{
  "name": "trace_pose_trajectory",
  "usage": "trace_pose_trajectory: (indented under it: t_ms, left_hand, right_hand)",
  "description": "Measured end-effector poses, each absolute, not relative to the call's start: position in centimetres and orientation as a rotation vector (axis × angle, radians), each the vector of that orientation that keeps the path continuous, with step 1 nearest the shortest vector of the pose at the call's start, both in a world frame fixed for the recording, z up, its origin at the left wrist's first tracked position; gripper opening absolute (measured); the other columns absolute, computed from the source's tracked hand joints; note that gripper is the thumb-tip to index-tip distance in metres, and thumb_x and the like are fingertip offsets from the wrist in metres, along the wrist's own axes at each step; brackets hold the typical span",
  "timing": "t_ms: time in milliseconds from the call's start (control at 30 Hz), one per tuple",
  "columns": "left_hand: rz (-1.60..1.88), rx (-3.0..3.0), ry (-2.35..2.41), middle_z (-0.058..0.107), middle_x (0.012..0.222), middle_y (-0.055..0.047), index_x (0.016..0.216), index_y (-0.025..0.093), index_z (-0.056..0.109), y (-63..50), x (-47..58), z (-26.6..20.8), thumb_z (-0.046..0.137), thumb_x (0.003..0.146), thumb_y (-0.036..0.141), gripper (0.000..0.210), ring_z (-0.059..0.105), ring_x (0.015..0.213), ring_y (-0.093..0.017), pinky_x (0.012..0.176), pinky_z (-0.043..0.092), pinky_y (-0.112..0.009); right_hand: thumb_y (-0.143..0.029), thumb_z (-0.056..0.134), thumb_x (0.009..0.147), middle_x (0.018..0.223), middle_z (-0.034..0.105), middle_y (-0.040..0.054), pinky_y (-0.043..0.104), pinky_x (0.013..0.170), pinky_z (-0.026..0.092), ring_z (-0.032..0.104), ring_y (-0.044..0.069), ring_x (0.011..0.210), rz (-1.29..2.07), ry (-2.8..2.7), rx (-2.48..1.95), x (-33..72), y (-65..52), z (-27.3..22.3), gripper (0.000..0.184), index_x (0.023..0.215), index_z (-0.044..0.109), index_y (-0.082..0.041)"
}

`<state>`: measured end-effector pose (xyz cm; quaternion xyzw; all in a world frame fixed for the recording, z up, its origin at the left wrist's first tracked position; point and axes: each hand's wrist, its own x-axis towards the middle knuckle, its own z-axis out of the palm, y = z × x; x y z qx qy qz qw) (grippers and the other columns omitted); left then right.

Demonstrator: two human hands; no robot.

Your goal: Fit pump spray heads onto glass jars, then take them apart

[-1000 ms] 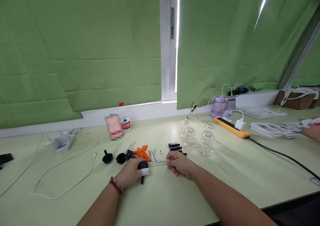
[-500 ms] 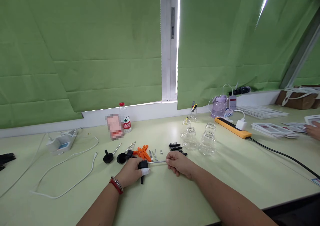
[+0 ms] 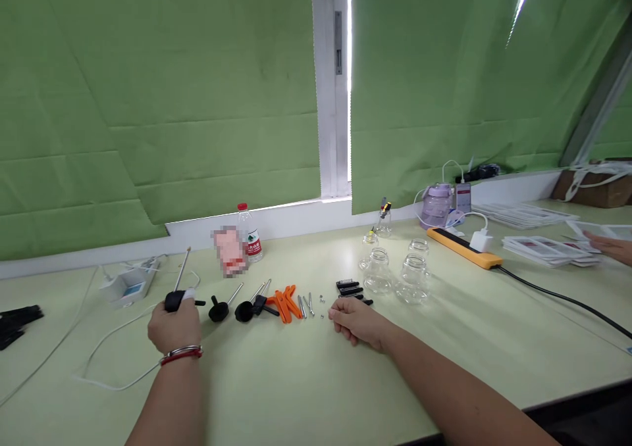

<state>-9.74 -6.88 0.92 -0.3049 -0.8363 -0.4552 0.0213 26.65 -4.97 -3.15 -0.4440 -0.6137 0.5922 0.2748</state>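
Observation:
At the left, my left hand grips a black cap with a metal rod; the rod points up and away, and a short black stub sticks out to the right. My right hand rests on the table with its fingers pinched together; what they hold, if anything, is hidden. Tiny metal pieces lie just left of its fingertips. Between my hands are two similar black caps with rods, orange plastic parts and several metal screws or pins. Black parts with springs lie behind my right hand.
Clear glass jars stand right of centre. Behind are a water bottle and a purple jug. An orange power strip trails a black cable. A white cable loops at left. Another person's hand handles white cards at right.
My left hand has carried the black cap and rod leftward, away from my right hand, and the rod now points upward. My right hand has stayed nearly in place. A tiny metal piece now shows beside it.

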Motion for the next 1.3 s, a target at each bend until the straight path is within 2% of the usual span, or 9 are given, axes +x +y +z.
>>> trace_pose_trajectory:
  t_ms: [167,267,400,633,900,1000,1100,1167,1300]
  left_hand:
    - [-1.231,-0.882,-2.867,0.067,0.072,-0.016,0.080,0.015,0.065,-6.8,-11.9,0.0,0.058,0.062,0.049,0.039,0.063,0.061,-0.032,0.050,0.047,-0.039]
    - [-1.145,-0.976,-2.946,0.066,0.062,-0.017,0.071,0.016,0.066,-6.6,-12.1,-0.3,0.058,0.059,0.050,0.037,0.063,0.060,-0.035,0.050,0.046,-0.041]
    - [-1.016,-1.068,-2.998,0.066,0.061,-0.019,0.064,0.017,0.064,-6.3,-12.1,-0.3,0.057,0.057,0.054,0.038,0.064,0.069,-0.041,0.053,0.047,-0.045]
    - [-0.848,-1.114,-2.996,0.067,0.071,-0.023,0.064,0.018,0.062,-5.9,-11.9,-0.2,0.056,0.055,0.057,0.040,0.062,0.080,-0.044,0.056,0.047,-0.049]
    - [-0.792,-1.179,-2.945,0.068,0.082,-0.021,0.067,0.019,0.062,-6.1,-11.3,0.3,0.056,0.057,0.052,0.035,0.062,0.078,-0.042,0.054,0.047,-0.047]
    - [-0.804,-1.178,-2.882,0.066,0.091,-0.021,0.079,0.018,0.065,-6.2,-10.9,0.6,0.056,0.059,0.048,0.037,0.061,0.083,-0.042,0.058,0.047,-0.048]
    - [-0.844,-1.147,-2.785,0.058,0.115,-0.019,0.102,0.019,0.061,-6.5,-9.8,1.2,0.053,0.065,0.048,0.048,0.059,0.092,-0.039,0.066,0.047,-0.049]
    - [-0.892,-1.132,-2.689,0.052,0.125,-0.015,0.111,0.021,0.056,-6.8,-8.4,1.7,0.049,0.071,0.045,0.048,0.059,0.094,-0.034,0.069,0.047,-0.045]
    - [-1.058,-1.228,-2.222,0.058,0.114,-0.010,0.104,0.020,0.059,-7.4,-4.9,2.2,0.045,0.078,0.036,0.034,0.059,0.092,-0.027,0.065,0.045,-0.035]
  right_hand:
    - [-0.043,0.054,0.081,0.064,0.054,-0.0026,0.015,0.034,0.034,0.040,0.004,0.040,1.589,-1.654,-1.201,26.7,-5.0,-3.1,0.026,0.077,0.051,-0.017]
    - [-0.042,0.054,0.081,0.064,0.054,-0.0025,0.016,0.034,0.035,0.040,0.004,0.040,1.584,-1.659,-1.209,26.6,-5.1,-3.1,0.026,0.077,0.051,-0.017]
    - [-0.042,0.053,0.082,0.062,0.054,-0.0030,0.015,0.034,0.035,0.040,0.004,0.040,1.570,-1.678,-1.223,26.6,-5.1,-3.0,0.025,0.077,0.051,-0.018]
    - [-0.042,0.055,0.081,0.063,0.054,-0.0029,0.015,0.034,0.035,0.040,0.004,0.041,1.582,-1.675,-1.210,26.6,-5.2,-2.8,0.025,0.076,0.051,-0.018]
    - [-0.040,0.055,0.081,0.062,0.054,-0.0023,0.016,0.034,0.036,0.040,0.005,0.040,1.547,-1.672,-1.216,26.5,-5.2,-2.9,0.023,0.076,0.051,-0.018]
    - [-0.040,0.052,0.082,0.062,0.053,-0.0023,0.017,0.034,0.035,0.040,0.005,0.039,1.461,-1.622,-1.250,26.5,-5.0,-3.0,0.023,0.076,0.050,-0.018]
    - [-0.041,0.047,0.083,0.064,0.052,-0.0026,0.018,0.035,0.034,0.039,0.005,0.039,1.328,-1.565,-1.284,26.7,-4.6,-3.0,0.023,0.077,0.048,-0.020]
    - [-0.042,0.047,0.083,0.065,0.052,-0.0027,0.019,0.036,0.034,0.038,0.006,0.040,1.234,-1.545,-1.294,26.9,-4.3,-2.8,0.023,0.077,0.048,-0.020]
    - [-0.041,0.047,0.081,0.063,0.053,-0.0023,0.022,0.045,0.036,0.041,0.009,0.047,1.036,-1.539,-1.293,27.2,-3.8,-2.6,0.021,0.076,0.050,-0.021]
